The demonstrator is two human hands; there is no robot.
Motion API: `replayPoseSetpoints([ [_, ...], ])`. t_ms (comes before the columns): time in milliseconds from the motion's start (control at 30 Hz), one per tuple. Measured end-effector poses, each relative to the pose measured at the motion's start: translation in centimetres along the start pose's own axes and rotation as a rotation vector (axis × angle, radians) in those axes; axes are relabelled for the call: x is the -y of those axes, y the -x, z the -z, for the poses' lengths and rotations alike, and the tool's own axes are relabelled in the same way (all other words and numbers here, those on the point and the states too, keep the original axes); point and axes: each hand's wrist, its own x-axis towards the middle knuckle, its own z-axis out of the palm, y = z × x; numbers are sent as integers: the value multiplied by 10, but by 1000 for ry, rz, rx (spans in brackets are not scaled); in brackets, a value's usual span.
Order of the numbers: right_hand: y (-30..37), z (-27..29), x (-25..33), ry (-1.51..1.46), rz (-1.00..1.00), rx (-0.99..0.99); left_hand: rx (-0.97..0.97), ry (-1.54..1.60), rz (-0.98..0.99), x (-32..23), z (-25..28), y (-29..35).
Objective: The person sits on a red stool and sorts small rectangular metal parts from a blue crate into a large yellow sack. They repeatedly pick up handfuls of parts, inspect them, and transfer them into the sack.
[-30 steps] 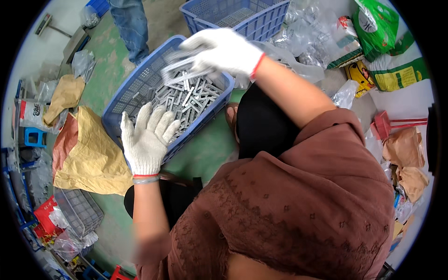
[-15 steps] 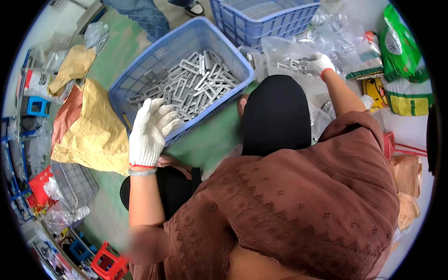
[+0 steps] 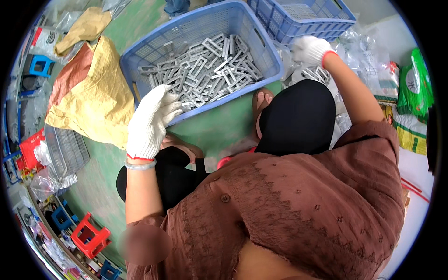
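Observation:
A blue plastic basket (image 3: 205,111) in front of me holds a heap of grey metal frame-shaped pieces (image 3: 205,65). My left hand (image 3: 151,119), in a white knitted glove, is at the basket's near left corner. Its fingers are apart and bent toward the pieces, with nothing seen in them. My right hand (image 3: 311,50), gloved the same way, is beyond my right knee, between the basket and a clear plastic bag. More metal pieces (image 3: 316,73) lie in the bag just below that hand. The right fingers are turned away and smeared, so their grip is hidden.
A second blue basket (image 3: 305,22) stands at the back right. Yellow-brown sacking (image 3: 100,105) lies left of the near basket, beside a grey mesh crate (image 3: 70,151). A red stool (image 3: 90,235) is at lower left. Green packaging (image 3: 413,88) is at far right.
The view has shifted, so the baskets appear higher and farther right. My right hand has drawn back from among the pieces in the plastic bag. My left hand stays by the basket's corner.

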Motion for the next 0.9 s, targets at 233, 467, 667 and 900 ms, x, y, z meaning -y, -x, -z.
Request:
replayPoseSetpoints([
  [233,-122,30,144,258,319,460,-37,-68,-52,-14,6,-2],
  [467,-207,-159,157,251,350,745,-139,-249,-7,-27,-1,-1],
  [667,-169,-138,162,341,486,645,-162,-317,-42,-20,14,-1],
  [900,-189,-158,167,284,572,522,-189,-307,13,-31,-10,-6],
])
